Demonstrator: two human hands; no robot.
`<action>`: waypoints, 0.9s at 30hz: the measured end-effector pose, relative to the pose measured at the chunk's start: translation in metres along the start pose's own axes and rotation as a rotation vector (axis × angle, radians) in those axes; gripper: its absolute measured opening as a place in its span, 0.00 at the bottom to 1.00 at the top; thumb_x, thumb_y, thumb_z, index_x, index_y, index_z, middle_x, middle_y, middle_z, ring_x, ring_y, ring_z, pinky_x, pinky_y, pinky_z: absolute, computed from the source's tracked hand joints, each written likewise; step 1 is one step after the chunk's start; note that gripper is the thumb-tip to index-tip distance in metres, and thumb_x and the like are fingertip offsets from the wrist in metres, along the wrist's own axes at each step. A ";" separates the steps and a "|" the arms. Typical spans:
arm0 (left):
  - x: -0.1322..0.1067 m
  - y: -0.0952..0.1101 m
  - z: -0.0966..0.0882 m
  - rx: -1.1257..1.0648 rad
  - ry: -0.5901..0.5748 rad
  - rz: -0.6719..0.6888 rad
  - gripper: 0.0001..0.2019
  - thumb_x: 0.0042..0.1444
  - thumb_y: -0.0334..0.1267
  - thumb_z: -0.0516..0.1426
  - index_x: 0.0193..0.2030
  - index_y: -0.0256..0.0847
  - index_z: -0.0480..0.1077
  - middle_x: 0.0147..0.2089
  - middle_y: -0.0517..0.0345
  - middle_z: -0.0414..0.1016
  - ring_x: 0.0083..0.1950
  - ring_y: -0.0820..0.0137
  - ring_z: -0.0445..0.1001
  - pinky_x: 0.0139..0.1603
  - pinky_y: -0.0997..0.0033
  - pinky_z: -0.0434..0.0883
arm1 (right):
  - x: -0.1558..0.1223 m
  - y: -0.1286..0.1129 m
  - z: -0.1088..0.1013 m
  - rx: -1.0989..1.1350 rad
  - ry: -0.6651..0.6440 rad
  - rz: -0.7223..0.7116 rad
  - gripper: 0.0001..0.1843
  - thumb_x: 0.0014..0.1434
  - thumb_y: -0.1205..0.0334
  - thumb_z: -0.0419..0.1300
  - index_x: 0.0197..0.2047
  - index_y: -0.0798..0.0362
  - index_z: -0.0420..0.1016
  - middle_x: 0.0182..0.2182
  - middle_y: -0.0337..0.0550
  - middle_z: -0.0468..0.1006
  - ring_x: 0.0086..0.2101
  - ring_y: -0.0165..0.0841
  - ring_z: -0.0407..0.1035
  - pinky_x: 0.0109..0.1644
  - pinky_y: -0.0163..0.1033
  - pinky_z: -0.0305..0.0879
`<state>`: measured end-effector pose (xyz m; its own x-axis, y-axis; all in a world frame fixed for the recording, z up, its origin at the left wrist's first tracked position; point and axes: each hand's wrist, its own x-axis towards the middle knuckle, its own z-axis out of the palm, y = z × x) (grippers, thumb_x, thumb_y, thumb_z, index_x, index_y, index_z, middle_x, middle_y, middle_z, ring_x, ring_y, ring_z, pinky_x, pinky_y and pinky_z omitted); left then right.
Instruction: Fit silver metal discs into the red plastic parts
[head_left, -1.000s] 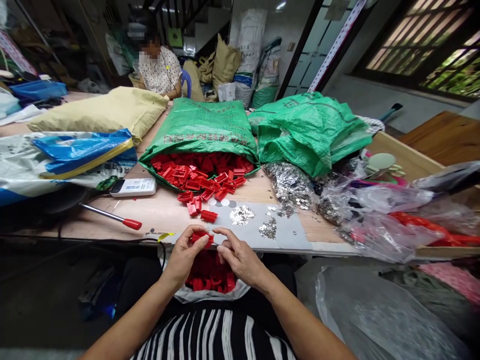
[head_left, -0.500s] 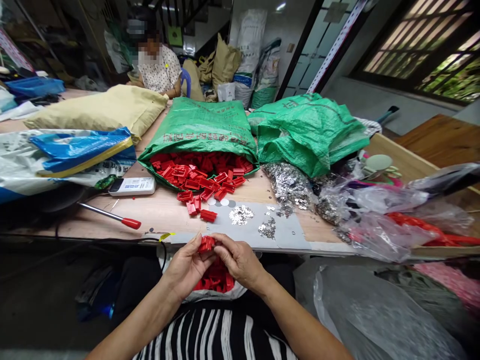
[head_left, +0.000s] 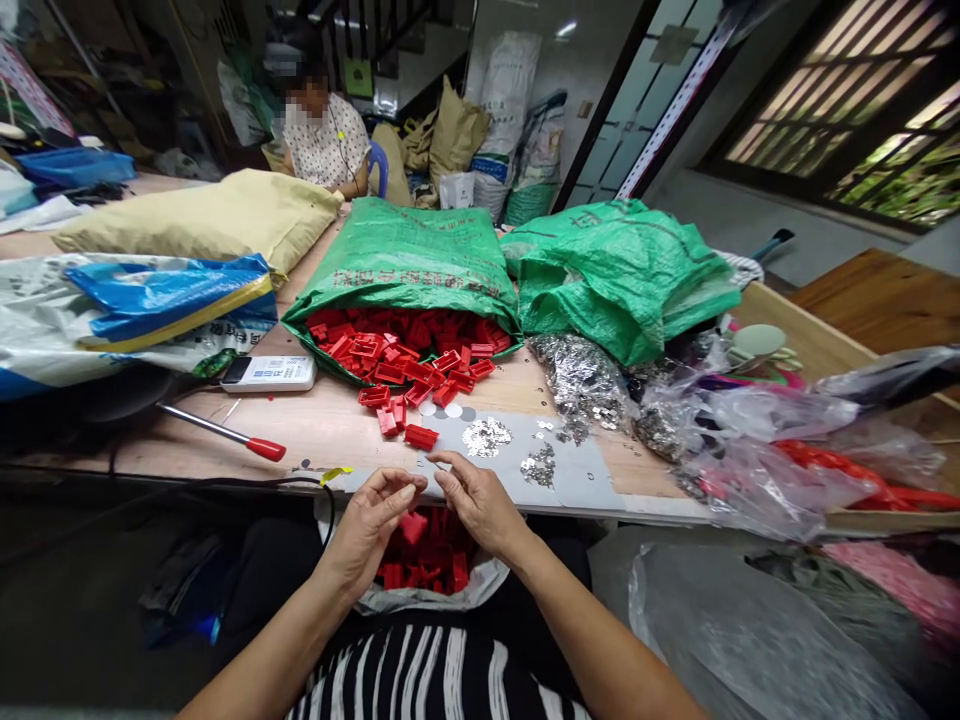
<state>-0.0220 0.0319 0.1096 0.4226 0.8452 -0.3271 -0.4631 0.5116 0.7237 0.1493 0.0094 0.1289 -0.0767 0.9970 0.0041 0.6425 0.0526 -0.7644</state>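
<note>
The left hand [head_left: 358,528] and right hand [head_left: 486,508], grip unclear, are held over a white sack [head_left: 480,588], perhaps so red plastic pieces [head_left: 456,572] are caught.

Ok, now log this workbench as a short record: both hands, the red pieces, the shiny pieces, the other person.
Left hand: above the open white bag, fingertips close together; grip unclear
Right hand: beside the left, fingers bent; grip unclear
Red pieces: spilling from the middle green sack onto the table; more in the white bag
Shiny pieces: two small piles on the grey sheet
Other person: across the table, dotted top
</note>
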 end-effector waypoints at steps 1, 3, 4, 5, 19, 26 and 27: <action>0.000 0.001 0.000 0.007 0.004 0.004 0.10 0.46 0.35 0.65 0.36 0.39 0.72 0.41 0.56 0.78 0.49 0.68 0.74 0.54 0.68 0.68 | 0.004 0.001 0.001 -0.057 0.025 0.007 0.18 0.66 0.55 0.49 0.56 0.49 0.67 0.24 0.35 0.73 0.26 0.30 0.67 0.32 0.32 0.58; 0.000 0.001 0.000 0.009 0.019 0.001 0.11 0.45 0.36 0.66 0.35 0.38 0.72 0.40 0.55 0.78 0.48 0.67 0.75 0.55 0.65 0.67 | 0.013 0.004 0.005 -0.185 0.081 0.026 0.19 0.64 0.56 0.51 0.58 0.47 0.65 0.26 0.37 0.75 0.28 0.31 0.69 0.33 0.33 0.58; 0.001 0.001 0.000 0.010 0.030 -0.003 0.11 0.45 0.36 0.66 0.35 0.38 0.72 0.39 0.55 0.78 0.48 0.67 0.75 0.56 0.63 0.67 | 0.017 0.005 0.007 -0.249 0.106 0.038 0.20 0.64 0.57 0.52 0.58 0.46 0.64 0.27 0.37 0.76 0.29 0.32 0.70 0.34 0.33 0.58; 0.001 0.001 0.000 0.010 0.041 -0.007 0.12 0.44 0.36 0.67 0.34 0.38 0.72 0.39 0.55 0.78 0.47 0.66 0.76 0.56 0.63 0.67 | 0.022 0.007 0.009 -0.306 0.123 0.048 0.20 0.63 0.57 0.52 0.59 0.46 0.63 0.29 0.38 0.77 0.31 0.33 0.71 0.35 0.33 0.58; 0.003 -0.001 0.001 0.006 0.073 -0.023 0.26 0.46 0.37 0.67 0.51 0.43 0.63 0.45 0.54 0.77 0.46 0.67 0.78 0.51 0.65 0.74 | 0.008 -0.001 0.010 -0.102 -0.016 -0.161 0.07 0.61 0.64 0.56 0.42 0.49 0.73 0.36 0.39 0.78 0.37 0.29 0.71 0.41 0.32 0.62; 0.005 -0.014 -0.001 0.171 0.021 -0.025 0.20 0.46 0.38 0.67 0.45 0.39 0.69 0.40 0.57 0.79 0.39 0.72 0.78 0.44 0.74 0.75 | -0.022 0.021 -0.025 -0.016 0.106 -0.001 0.10 0.60 0.64 0.57 0.45 0.51 0.72 0.35 0.39 0.77 0.35 0.29 0.70 0.41 0.33 0.63; 0.004 -0.014 -0.001 0.184 0.027 -0.025 0.20 0.45 0.38 0.67 0.45 0.39 0.69 0.39 0.57 0.79 0.38 0.73 0.78 0.44 0.75 0.75 | -0.025 0.029 -0.034 -0.063 0.177 0.050 0.07 0.60 0.64 0.56 0.43 0.51 0.72 0.35 0.40 0.77 0.36 0.30 0.70 0.42 0.34 0.62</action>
<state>-0.0148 0.0287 0.0972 0.4096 0.8378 -0.3609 -0.3011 0.4976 0.8135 0.1964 -0.0119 0.1286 0.0880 0.9925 0.0844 0.6893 0.0006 -0.7245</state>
